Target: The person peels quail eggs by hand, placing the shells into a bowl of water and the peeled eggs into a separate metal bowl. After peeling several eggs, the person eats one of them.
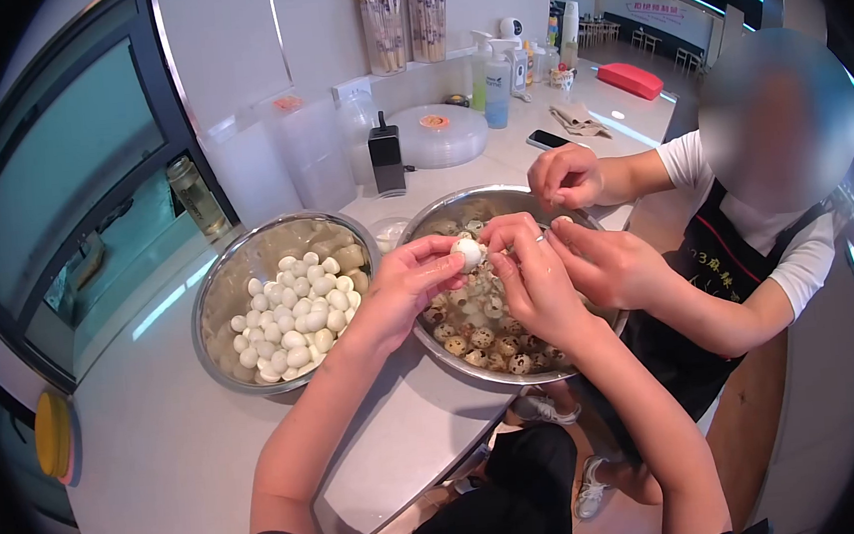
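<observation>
A white, peeled quail egg is pinched between the thumb and fingers of my left hand. Close against the egg's right side is my right hand, its fingers drawn together; what they pinch is hidden. Both hands are above a steel bowl where speckled quail eggs lie in cloudy water with bits of shell. To the left stands a second steel bowl, with many smooth white peeled eggs heaped in it.
Across the bowl a co-worker's hands are also raised over it. Behind the bowls stand a black box-shaped device, stacked clear lids and spray bottles. A phone and a cloth lie on the counter.
</observation>
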Available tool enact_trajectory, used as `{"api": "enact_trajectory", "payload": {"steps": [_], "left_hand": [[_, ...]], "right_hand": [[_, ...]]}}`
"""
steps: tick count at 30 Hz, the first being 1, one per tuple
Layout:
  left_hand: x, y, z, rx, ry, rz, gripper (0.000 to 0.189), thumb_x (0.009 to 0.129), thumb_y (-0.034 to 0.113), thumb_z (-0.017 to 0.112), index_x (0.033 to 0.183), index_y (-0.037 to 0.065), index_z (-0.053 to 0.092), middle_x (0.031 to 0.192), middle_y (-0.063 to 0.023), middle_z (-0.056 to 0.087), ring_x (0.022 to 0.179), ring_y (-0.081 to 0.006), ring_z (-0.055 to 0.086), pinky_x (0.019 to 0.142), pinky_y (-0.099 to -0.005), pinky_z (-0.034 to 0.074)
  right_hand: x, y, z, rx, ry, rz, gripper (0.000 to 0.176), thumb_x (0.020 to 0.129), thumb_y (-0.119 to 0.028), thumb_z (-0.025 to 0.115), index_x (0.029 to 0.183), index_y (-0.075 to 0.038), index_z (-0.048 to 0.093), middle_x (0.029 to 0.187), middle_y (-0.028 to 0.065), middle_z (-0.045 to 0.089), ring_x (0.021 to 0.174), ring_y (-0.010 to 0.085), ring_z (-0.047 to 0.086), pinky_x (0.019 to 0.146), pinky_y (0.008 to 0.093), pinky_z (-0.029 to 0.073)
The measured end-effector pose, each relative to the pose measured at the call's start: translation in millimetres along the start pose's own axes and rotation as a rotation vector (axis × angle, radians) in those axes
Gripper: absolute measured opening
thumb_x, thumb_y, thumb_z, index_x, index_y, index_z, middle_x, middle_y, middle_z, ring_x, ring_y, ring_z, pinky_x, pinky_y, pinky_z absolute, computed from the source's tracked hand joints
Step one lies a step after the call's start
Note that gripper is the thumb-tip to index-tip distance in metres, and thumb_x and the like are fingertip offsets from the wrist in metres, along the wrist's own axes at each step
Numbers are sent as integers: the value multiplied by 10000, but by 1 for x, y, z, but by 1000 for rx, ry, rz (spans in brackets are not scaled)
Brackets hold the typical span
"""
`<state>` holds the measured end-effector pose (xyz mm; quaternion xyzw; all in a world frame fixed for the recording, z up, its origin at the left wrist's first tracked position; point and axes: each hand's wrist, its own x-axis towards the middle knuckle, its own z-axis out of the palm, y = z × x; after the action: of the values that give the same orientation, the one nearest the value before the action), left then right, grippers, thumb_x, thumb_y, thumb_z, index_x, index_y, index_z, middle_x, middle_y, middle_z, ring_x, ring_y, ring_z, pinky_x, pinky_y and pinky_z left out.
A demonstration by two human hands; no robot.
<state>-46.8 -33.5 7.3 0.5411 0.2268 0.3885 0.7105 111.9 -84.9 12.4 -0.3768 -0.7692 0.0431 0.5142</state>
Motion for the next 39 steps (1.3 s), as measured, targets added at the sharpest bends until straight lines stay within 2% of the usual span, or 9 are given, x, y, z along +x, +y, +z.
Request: {"api": "enact_trajectory", "payload": {"steps": [6,8,15,20,26,29,31,33,39], "left_hand": [[1,-4,-1,-114,-123,-26,344,795,132,553,1098,-7,471,1002,-70,541,876,-125,534,794,-232,437],[-1,-3,4,-97,-120,-11,361,802,133,543,1121,-11,454,1034,-81,530,928,-137,524,830,-240,424],[-2,-2,8,-24,-150,-28,386,785,132,571,1126,-6,454,1036,-76,531,937,-117,514,829,-233,415],[-1,-5,14,77,-97,23,290,755,148,612,990,9,516,926,-37,546,860,-83,522,756,-216,425],[0,-3,8,17,-153,-38,223,767,114,584,963,29,518,916,-29,541,829,-109,540,779,-242,441],[-1,-1,12,-135,-73,-14,184,782,111,573,936,24,523,896,-32,546,817,-102,545,759,-243,459],[0,-1,11,-164,-53,-10,168,786,107,567,926,27,522,888,-33,546,816,-99,546,768,-243,461],[1,-3,9,-193,-28,-6,151,789,104,562,915,31,521,880,-33,545,814,-97,547,778,-242,463],[2,-6,5,-196,-49,-31,117,806,137,546,871,53,496,844,-12,525,769,-83,540,766,-239,470]], "right_hand": [[1,1,-1,-147,26,70,90,776,8,479,850,16,428,862,141,473,756,263,506,657,311,405],[0,3,-1,65,91,140,98,783,-12,492,871,13,457,871,131,491,757,232,523,637,287,417],[1,4,-3,11,34,45,99,791,-34,496,876,7,468,832,126,505,722,238,535,605,300,422],[1,4,4,-67,50,-4,63,799,-22,473,833,7,429,774,159,469,664,322,502,567,362,392],[0,5,1,-171,160,94,68,795,-29,483,824,5,432,749,157,474,650,308,514,564,367,395],[-3,2,4,-64,68,178,69,787,-26,493,821,8,444,738,153,477,650,290,520,564,361,399],[1,-2,1,-90,60,128,87,769,-34,519,827,2,466,776,143,489,671,274,526,578,346,413],[4,-4,1,-189,99,-108,110,751,-48,545,833,-9,483,824,130,496,710,266,524,609,332,420],[2,-1,6,-145,27,-89,129,722,-66,574,815,-20,497,836,112,500,750,280,512,658,339,418]]}}
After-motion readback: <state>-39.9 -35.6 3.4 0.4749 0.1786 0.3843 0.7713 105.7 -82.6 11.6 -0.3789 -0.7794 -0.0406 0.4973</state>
